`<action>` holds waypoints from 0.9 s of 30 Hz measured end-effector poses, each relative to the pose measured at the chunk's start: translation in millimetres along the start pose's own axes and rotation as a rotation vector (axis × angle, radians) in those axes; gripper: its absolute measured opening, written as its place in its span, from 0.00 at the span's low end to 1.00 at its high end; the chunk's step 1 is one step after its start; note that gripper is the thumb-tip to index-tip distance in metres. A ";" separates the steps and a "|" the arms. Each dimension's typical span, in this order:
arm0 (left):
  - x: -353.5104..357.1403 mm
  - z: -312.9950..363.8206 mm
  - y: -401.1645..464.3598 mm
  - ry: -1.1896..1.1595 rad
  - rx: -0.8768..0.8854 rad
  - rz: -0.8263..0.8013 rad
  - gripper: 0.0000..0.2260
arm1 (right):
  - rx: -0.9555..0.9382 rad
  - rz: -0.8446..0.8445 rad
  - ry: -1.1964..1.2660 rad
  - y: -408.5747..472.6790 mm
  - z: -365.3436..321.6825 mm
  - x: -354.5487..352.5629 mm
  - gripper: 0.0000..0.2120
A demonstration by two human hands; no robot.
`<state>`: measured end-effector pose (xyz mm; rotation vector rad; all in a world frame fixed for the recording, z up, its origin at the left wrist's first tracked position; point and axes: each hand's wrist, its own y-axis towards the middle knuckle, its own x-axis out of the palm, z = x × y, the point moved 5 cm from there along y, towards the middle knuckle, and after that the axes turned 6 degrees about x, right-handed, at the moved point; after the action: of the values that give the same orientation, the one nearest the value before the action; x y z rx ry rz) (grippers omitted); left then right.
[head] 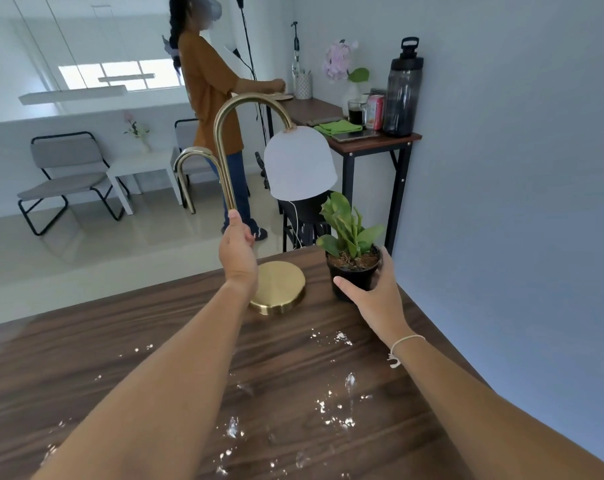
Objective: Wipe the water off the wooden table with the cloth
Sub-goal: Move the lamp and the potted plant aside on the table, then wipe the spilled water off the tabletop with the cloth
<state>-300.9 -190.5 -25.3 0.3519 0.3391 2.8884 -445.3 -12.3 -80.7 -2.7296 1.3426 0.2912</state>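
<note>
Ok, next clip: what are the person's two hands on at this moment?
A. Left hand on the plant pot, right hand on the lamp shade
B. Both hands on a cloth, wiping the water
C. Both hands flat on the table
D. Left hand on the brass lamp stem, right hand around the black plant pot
D: the left hand grips the brass lamp by its stem, and the right hand wraps the potted plant, with water drops unwiped on the wooden table.

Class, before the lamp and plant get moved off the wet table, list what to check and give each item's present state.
1. Left hand grips lamp stem: ok.
2. Right hand wraps plant pot: ok.
3. Lamp base flat on table: ok.
4. Water wiped: not ok.
5. Cloth within reach: not ok; a green cloth lies on the far desk.
6. Lamp cord free: cannot tell.
</note>
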 end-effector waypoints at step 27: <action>-170.7 87.1 -246.1 0.674 0.057 -0.501 0.21 | 0.058 0.014 -1.094 -297.5 19.9 -140.3 0.35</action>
<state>-72.0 21.0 -40.5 -0.6306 0.5214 2.4096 -296.2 281.4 -73.1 -1.8903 0.9636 1.4240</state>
